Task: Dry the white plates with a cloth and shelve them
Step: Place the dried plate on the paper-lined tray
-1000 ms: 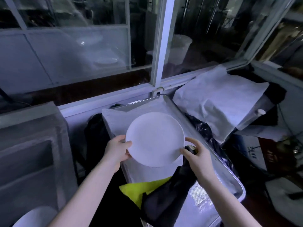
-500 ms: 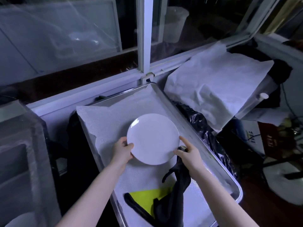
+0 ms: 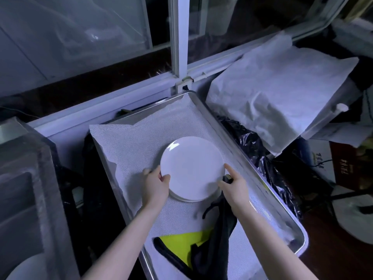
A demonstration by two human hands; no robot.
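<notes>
fingers: left thumb (image 3: 166, 178) lies over the left rim of the white plate (image 3: 191, 166), other fingers tucked underneath; right index finger (image 3: 228, 168) runs straight along the right rim, thumb pressed on top.
left hand (image 3: 155, 185): gripping the plate's edge, pretty snug.
right hand (image 3: 235, 187): pinching the opposite edge, with a black cloth (image 3: 220, 229) bunched under the palm and dangling down.
white plate: round, plain, glossy, bit of glare at the far left. It's low over the middle of the tray, can't tell if it's touching down. A second pale rim peeks out under its near edge, can't tell if that's another plate.
tray (image 3: 262, 191): metal, rectangular, lined with a white mesh sheet (image 3: 131, 144).
in the tray: yellow-green cloth (image 3: 181, 242) at the near end, the black cloth's tail draped over it.
beside the tray: crumpled black plastic (image 3: 252, 142) on the right, white paper (image 3: 282, 87) beyond.
</notes>
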